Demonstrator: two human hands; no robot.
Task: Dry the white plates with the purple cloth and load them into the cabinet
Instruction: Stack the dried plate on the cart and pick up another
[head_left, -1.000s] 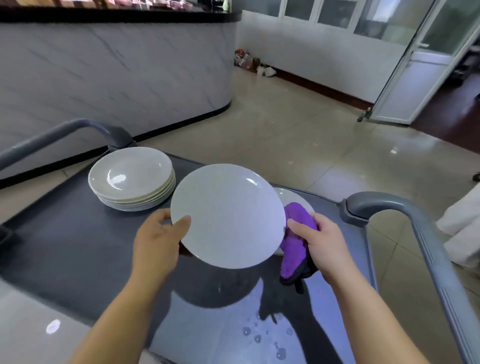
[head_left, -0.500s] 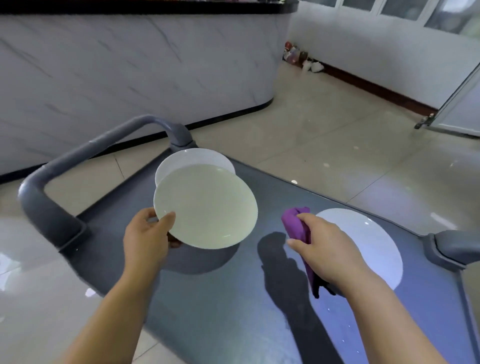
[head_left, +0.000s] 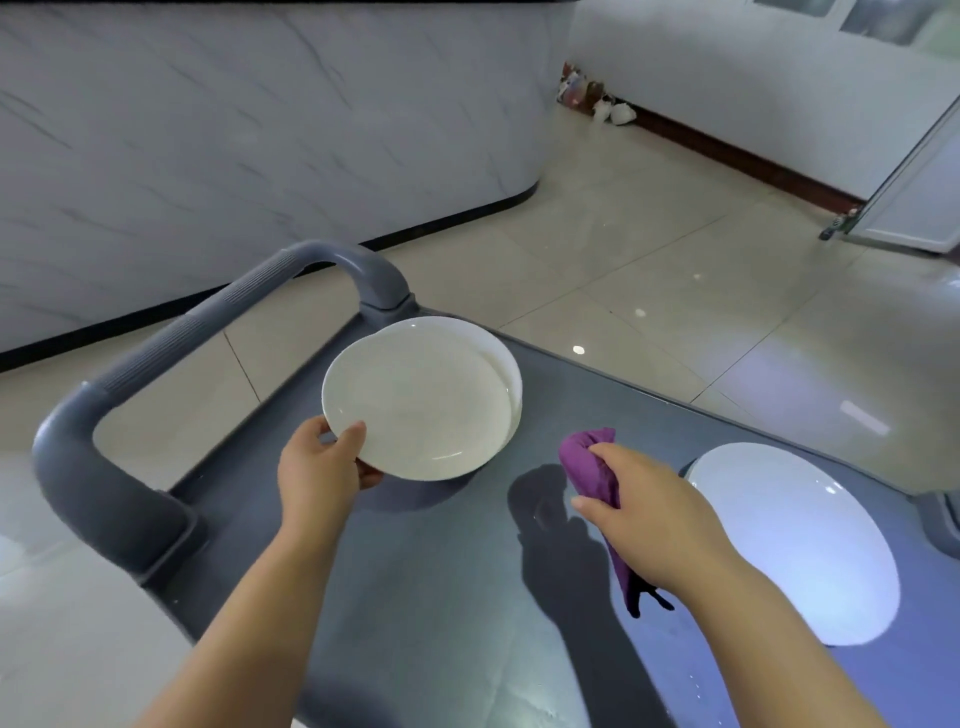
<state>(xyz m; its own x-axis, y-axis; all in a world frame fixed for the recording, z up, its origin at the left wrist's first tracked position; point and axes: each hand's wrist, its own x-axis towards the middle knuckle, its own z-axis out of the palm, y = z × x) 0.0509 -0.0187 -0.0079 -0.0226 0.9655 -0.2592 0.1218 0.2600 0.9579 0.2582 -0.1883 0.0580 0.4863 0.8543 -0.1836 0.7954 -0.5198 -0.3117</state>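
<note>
Your left hand (head_left: 317, 473) is pinching the rim of a glossy round white plate (head_left: 421, 400) over the stack (head_left: 488, 345) on the smooth grey cart (head_left: 441, 597); your right hand (head_left: 649, 519) is clutching the bunched purple cloth (head_left: 592, 462).

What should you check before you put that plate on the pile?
1. Does the left hand grip the held plate by its rim? Ok.
2. Is the held plate lined up over the pile? Ok, though a little off-centre.
3. Is the held plate dry all over? Cannot tell.
4. Does the right hand keep the purple cloth clear of the pile? Ok.
5. Is the next plate lying ready on the cart? Ok.
</note>
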